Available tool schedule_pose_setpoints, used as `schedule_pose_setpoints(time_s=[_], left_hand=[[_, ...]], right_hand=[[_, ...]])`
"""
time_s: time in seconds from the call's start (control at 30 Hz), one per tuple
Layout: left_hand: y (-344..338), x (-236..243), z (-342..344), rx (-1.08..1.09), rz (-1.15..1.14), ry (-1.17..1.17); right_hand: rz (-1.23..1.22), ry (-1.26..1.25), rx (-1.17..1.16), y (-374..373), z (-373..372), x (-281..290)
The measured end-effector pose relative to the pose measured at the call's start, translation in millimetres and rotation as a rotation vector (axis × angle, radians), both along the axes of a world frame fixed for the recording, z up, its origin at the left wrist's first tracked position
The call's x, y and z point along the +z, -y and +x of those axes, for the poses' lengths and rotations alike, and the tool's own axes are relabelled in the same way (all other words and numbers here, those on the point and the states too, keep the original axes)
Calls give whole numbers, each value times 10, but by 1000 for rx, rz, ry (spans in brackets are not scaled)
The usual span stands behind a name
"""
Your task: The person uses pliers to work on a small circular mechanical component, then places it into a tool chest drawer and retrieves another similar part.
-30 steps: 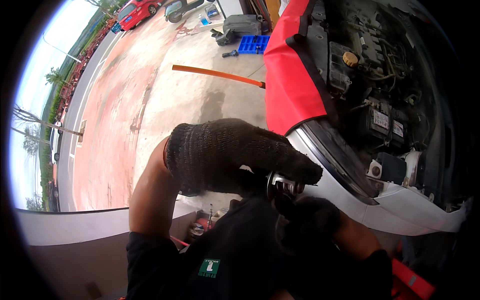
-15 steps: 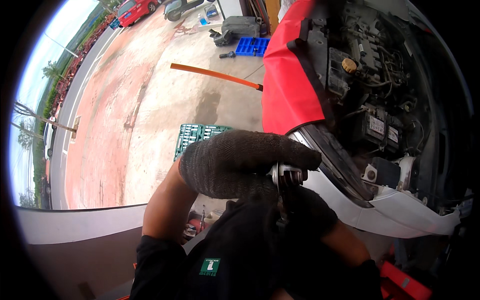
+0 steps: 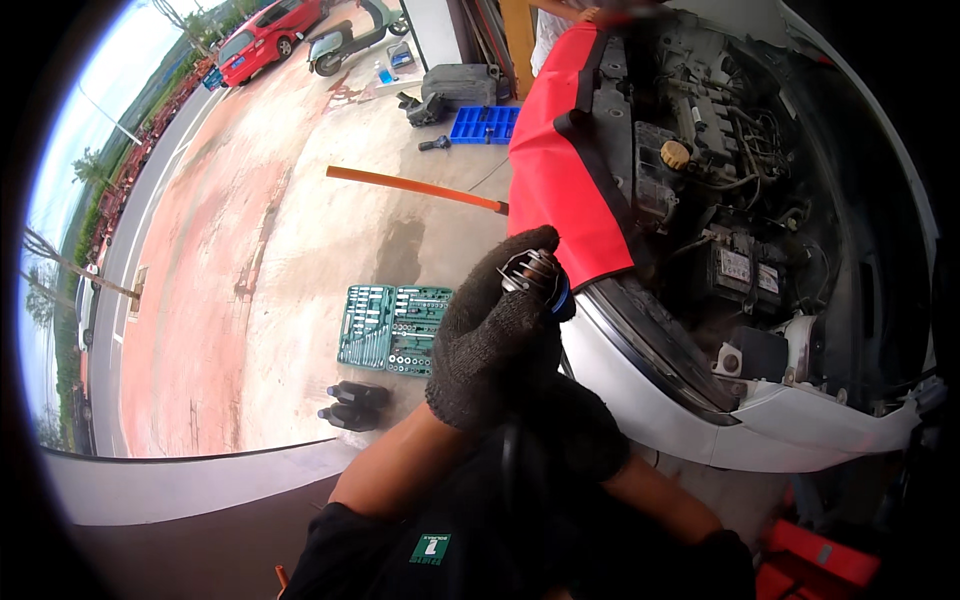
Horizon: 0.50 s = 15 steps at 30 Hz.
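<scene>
Up in the middle, the left hand [image 3: 495, 335] pinches a small plug [image 3: 535, 275] high to see it; the right hand [image 3: 575, 435] sits below, grip hidden.

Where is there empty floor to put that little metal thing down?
Bare concrete lies left of the open green socket set, out toward the road, and between the set and the orange pole above it. It is crowded below the set, where two dark cylinders lie, and inside the engine bay.
</scene>
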<state>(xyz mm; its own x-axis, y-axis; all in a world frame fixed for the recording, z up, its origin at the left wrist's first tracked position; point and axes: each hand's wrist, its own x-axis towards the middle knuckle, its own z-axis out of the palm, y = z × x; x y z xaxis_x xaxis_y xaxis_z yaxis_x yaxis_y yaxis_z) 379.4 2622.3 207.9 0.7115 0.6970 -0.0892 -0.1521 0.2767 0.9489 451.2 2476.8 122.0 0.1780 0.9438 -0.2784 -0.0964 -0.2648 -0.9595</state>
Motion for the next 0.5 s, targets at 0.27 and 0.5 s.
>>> schedule_pose_setpoints(time_s=[0.27, 0.5], left_hand=[[53, 29, -61, 120, 254, 147], [-478, 59, -291, 81, 1351, 78]], right_hand=[[424, 699, -118, -83, -229, 364], [400, 777, -227, 242, 155, 612]])
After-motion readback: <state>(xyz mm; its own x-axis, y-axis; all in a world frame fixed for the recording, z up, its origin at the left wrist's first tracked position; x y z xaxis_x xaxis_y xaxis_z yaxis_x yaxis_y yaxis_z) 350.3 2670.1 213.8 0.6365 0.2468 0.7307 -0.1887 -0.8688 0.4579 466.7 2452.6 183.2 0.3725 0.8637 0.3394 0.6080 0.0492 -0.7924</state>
